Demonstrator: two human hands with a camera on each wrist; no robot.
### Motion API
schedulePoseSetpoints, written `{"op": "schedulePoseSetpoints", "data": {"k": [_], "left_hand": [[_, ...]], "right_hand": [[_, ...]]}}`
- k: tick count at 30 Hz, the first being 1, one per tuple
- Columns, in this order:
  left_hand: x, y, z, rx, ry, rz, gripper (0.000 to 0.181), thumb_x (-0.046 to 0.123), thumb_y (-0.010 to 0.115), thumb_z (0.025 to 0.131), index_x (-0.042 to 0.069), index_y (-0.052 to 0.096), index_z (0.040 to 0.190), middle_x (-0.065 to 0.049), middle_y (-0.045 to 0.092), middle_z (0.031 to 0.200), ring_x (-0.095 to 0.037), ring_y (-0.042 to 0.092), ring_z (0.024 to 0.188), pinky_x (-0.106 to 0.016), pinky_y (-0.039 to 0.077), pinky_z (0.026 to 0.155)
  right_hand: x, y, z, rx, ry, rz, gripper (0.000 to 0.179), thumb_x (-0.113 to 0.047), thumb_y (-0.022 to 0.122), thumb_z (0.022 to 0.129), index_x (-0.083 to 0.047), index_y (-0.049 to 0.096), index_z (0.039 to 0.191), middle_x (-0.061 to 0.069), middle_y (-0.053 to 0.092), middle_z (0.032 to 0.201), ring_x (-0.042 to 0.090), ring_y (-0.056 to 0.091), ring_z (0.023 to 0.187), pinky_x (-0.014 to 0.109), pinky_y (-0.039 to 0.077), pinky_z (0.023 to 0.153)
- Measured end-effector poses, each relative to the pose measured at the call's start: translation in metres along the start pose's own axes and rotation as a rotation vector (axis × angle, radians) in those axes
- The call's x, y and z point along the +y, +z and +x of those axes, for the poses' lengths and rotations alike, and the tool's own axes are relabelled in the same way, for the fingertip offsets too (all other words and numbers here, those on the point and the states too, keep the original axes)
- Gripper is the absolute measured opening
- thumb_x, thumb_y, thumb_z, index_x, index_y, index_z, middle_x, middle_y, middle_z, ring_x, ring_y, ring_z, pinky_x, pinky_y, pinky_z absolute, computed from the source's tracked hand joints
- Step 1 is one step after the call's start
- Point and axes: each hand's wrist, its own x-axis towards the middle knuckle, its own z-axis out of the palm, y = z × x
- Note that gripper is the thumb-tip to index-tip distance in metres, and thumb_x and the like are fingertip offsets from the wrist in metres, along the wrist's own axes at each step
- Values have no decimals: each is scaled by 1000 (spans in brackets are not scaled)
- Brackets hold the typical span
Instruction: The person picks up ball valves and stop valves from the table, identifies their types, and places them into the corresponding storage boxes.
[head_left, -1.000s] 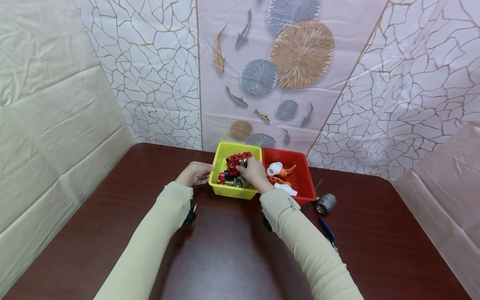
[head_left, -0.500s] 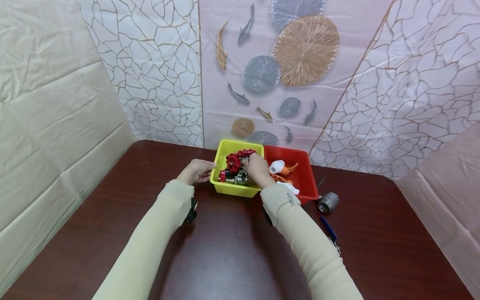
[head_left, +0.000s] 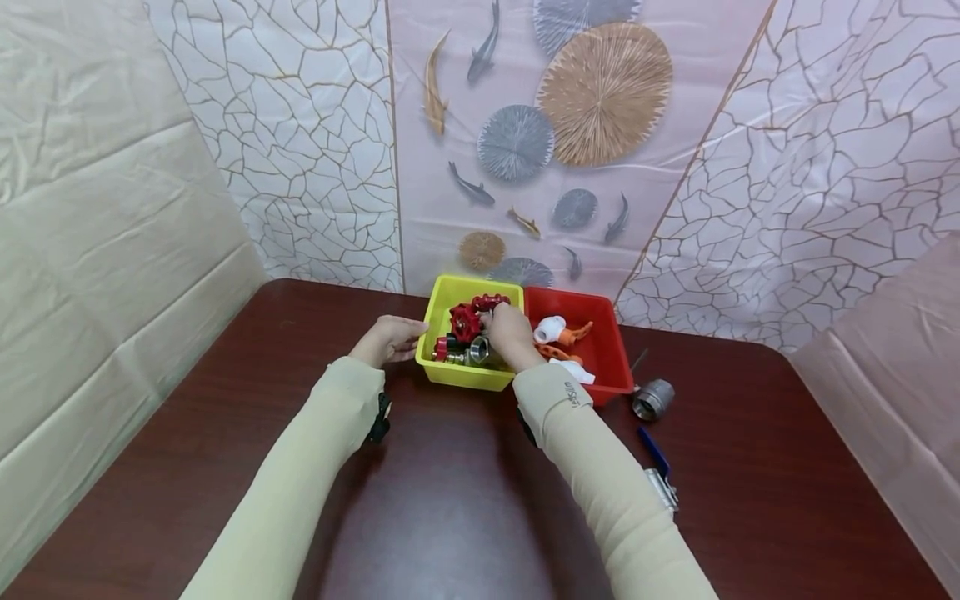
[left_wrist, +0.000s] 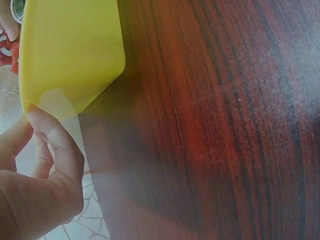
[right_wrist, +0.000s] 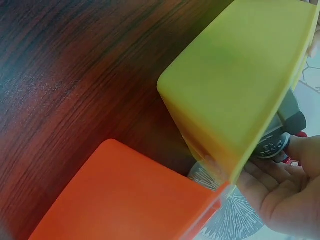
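In the head view, the left hand (head_left: 386,340) pinches the left rim of a yellow plastic bin (head_left: 465,379) between thumb and fingers. The right hand (head_left: 513,333) reaches into the bin's right side, its fingers round a metal valve with a red handwheel (head_left: 491,302). The right wrist view shows part of a grey metal valve body (right_wrist: 274,145) at those fingers; the bin wall hides the rest. Beside it in the bin lie another red handwheel valve (head_left: 464,322), a round metal fitting (head_left: 478,350) and a small red-handled valve (head_left: 441,348).
A red bin (head_left: 619,362) stands against the yellow bin's right side, holding white plastic valves (head_left: 551,328) with orange handles. Right of it on the dark wooden table (head_left: 450,500) lie a metal fitting (head_left: 654,400) and a blue-handled valve (head_left: 655,452). A patterned cloth hangs behind.
The right hand has lowered the red-handwheel valve into the yellow bin's back right part. The left hand has stayed at the bin's rim. The head view has shifted slightly.
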Motion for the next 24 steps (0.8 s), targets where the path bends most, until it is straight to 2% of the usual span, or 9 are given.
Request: {"op": "schedulePoseSetpoints", "data": {"k": [3, 6, 9, 11, 14, 16, 19, 22, 24], "left_hand": [[0, 0, -1, -4, -1, 9, 39, 22, 57, 94, 4, 56, 129, -2, 58, 84, -6, 53, 60, -16, 49, 55], [-1, 0, 1, 1, 3, 24, 38, 22, 57, 94, 5, 57, 128, -3, 59, 88, -6, 54, 63, -18, 51, 61], [-3, -1, 9, 8, 6, 34, 35, 23, 59, 93, 5, 60, 123, -3, 61, 87, -8, 55, 66, -20, 53, 68], [-5, -2, 17, -9, 11, 24, 31, 23, 62, 91, 5, 65, 116, -3, 62, 83, -9, 56, 65, -22, 54, 68], [-5, -3, 19, -8, 8, 23, 31, 24, 63, 91, 6, 65, 115, -3, 61, 80, -10, 56, 65, -22, 54, 67], [-4, -2, 15, -4, 7, 21, 32, 24, 62, 91, 6, 64, 117, -2, 60, 78, -9, 55, 64, -21, 53, 65], [-1, -1, 4, 8, -6, 20, 38, 23, 58, 93, 4, 58, 126, -1, 58, 80, -7, 54, 63, -19, 52, 61], [0, -1, 1, 4, -5, 6, 39, 23, 57, 94, 4, 57, 128, 0, 57, 77, -6, 54, 60, -17, 50, 56], [-1, -1, 2, 6, -1, 2, 39, 22, 57, 94, 4, 57, 128, 0, 57, 75, -6, 53, 59, -17, 49, 54]], "right_hand": [[0, -2, -2, -31, -8, 2, 32, -24, 46, 100, -4, 62, 81, 8, 53, 71, 21, 50, 64, 29, 39, 59], [-1, -4, -3, -31, -6, 24, 29, -23, 48, 99, -4, 60, 82, 7, 52, 70, 20, 48, 64, 28, 38, 58], [0, -6, -3, 9, -7, 57, 29, -22, 52, 97, -6, 55, 72, 5, 47, 62, 18, 46, 58, 27, 36, 54], [2, -6, -3, 43, -15, 78, 34, -21, 55, 95, -8, 50, 65, 2, 41, 55, 16, 42, 53, 26, 34, 49], [4, -5, -2, 88, -36, 98, 34, -20, 58, 93, -8, 52, 62, 1, 43, 51, 14, 40, 49, 24, 31, 46], [6, -4, -2, 106, -52, 105, 29, -19, 59, 93, -6, 61, 67, 4, 55, 57, 15, 46, 51, 24, 34, 47], [8, -4, -2, 122, -65, 119, 20, -17, 60, 92, -3, 70, 82, 10, 69, 76, 20, 59, 62, 27, 43, 53], [10, -5, -3, 123, -66, 138, 17, -14, 59, 92, -2, 71, 92, 13, 72, 92, 25, 66, 76, 33, 52, 64], [10, -6, -4, 120, -69, 141, 16, -10, 57, 91, -1, 70, 94, 14, 71, 97, 27, 67, 80, 36, 54, 70]]}}
